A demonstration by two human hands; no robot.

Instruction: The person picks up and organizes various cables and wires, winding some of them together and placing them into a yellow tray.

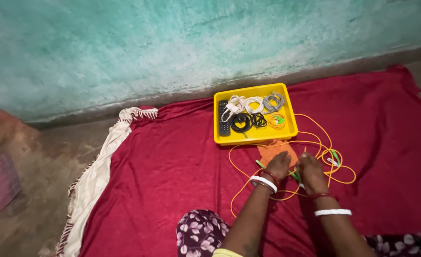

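A wide crimson cloth blanket (172, 166) with a cream fringed edge covers the floor below a turquoise plastered wall (148, 43), and on its far side sits a rectangular yellow plastic tray (289, 116) holding a black remote control (224, 123) at its left and several small coiled cables in white, grey, black and orange. Just near of the tray lies a small orange cloth (275, 148), ringed by a long thin yellow-orange cable (325, 138) with green connectors that loops loosely over the blanket. The left hand (278, 165) and right hand (310, 170), both bangled at the wrist, rest close together on this cable at the cloth's near edge, fingers curled down onto it, though whether they pinch it cannot be told.
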